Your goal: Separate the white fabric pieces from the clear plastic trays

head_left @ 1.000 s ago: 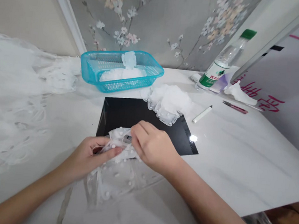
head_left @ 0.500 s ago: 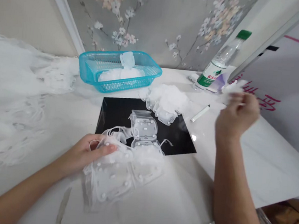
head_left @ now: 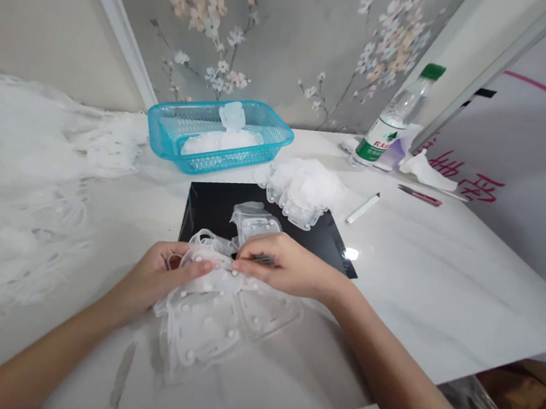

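Observation:
My left hand is closed on the edge of a clear, limp plastic piece with white round studs and thin cords. The piece hangs over the front of a black board. My right hand meets it from the right, its fingertips pinched at the same edge. A small grey metal tool shows within my right hand; its tip is hidden, so its kind is unclear. Just behind the fingers, another studded plastic piece lies on the board.
A pile of white translucent pieces sits at the board's back edge. Behind it stands a blue basket with similar pieces. To the right are a water bottle, a white pen-like stick and a reddish tool. White material covers the left side.
My right hand has come from the right side of the table, near the bottle, to the plastic piece beside my left hand. The left hand has stayed nearly still.

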A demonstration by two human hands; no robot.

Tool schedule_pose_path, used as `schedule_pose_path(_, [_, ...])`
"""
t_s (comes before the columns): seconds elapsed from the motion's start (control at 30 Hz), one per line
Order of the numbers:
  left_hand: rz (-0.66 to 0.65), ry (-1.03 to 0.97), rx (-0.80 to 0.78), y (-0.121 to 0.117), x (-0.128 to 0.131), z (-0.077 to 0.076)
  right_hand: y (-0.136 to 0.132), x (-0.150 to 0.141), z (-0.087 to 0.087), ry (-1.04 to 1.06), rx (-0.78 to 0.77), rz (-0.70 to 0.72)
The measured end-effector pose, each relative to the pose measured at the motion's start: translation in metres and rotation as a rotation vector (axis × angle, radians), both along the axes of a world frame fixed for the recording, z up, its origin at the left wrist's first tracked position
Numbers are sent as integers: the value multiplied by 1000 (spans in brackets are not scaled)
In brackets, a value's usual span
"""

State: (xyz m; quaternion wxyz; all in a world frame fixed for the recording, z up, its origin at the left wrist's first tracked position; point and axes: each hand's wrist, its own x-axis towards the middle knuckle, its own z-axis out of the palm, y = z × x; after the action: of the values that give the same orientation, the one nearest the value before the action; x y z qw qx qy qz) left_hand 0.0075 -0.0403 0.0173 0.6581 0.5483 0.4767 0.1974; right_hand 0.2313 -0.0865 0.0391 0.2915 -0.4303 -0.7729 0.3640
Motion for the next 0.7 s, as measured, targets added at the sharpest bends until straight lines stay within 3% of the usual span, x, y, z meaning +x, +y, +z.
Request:
schedule_pose_path(0.07, [80,-10,3,1,0,-2,0,-6,-1,84,-11,-61])
schedule_pose_path(0.23, [197,22,62,4,4,0,5,5,-5,196,31,-417])
schedule_pose_path(0.33, [343,68,363,4,4,6,5,12,-3,288,-46,-538])
schedule_pose_path(0.43, [465,135,675,1,0,12,0,12,3,452,-165,-482])
schedule_pose_path(0.5, [343,128,688,-1,-4,13,-3,9,5,554,-260,-386])
schedule_pose_path(0.57, [138,62,523,-5,-5,12,-4,5,5,626,-328,-333])
schedule_pose_path(0.63, [-62,20,307,-9,-2,10,-3,2,2,614,-358,-350])
schedule_pose_path(0.7, [-164,34,177,-12,2,8,-1,0,-2,507,-272,-471])
